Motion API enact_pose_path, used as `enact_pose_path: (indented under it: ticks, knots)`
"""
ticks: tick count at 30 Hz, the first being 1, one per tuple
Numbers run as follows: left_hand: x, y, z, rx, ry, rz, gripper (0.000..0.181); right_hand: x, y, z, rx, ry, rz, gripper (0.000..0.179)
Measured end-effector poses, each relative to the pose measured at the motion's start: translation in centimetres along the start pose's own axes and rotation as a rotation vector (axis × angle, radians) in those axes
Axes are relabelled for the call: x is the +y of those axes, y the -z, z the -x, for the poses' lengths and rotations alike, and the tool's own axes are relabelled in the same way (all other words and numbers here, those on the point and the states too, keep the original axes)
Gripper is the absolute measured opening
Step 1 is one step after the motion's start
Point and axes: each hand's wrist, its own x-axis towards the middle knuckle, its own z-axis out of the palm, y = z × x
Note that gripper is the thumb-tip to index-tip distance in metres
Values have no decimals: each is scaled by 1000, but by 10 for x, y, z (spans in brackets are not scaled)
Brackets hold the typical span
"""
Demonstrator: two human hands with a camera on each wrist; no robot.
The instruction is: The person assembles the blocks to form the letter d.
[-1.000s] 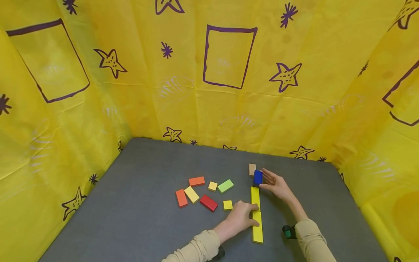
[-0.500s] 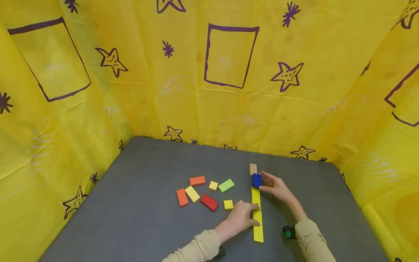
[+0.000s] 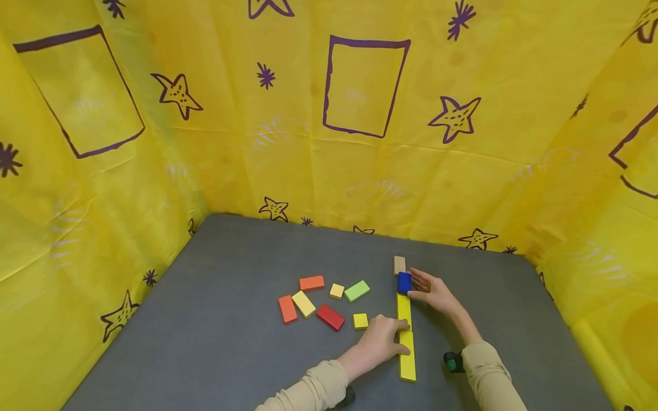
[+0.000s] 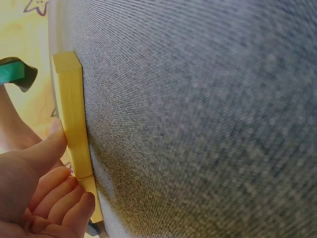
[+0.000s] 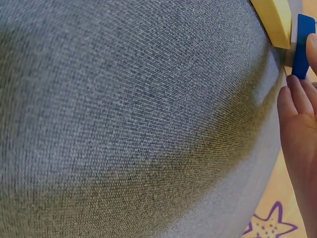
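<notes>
Two long yellow blocks point(image 3: 407, 365) lie end to end in a row on the grey surface. My left hand point(image 3: 379, 338) rests across their joint, thumb on the near block and index finger on the far one. In the left wrist view the left thumb touches the block's side; the other fingers are loosely bent beside the joint. At the row's far end my right hand point(image 3: 436, 294) holds a blue block point(image 3: 404, 282) between thumb and fingers. The right wrist view shows this blue block point(image 5: 303, 47) past the yellow block's end point(image 5: 277, 25). A tan block point(image 3: 399, 265) lies just beyond it.
Left of the row lie a small yellow block point(image 3: 360, 321), a red block point(image 3: 330, 317), a green block point(image 3: 357, 291), a pale yellow block point(image 3: 304, 303), a small pale cube point(image 3: 336, 291) and two orange blocks point(image 3: 311, 283). A yellow patterned cloth point(image 3: 288, 160) surrounds the table.
My right hand has brought the blue block slightly left and toward me, into line with the yellow row. My left hand stays on the yellow blocks.
</notes>
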Motion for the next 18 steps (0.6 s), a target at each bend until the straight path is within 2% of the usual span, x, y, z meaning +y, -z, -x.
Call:
enact_pose_path:
  ticks: [18]
  knots:
    - [0,-1,0,12,-7,-26,42,-1,-2,-7,10,-13,27,71]
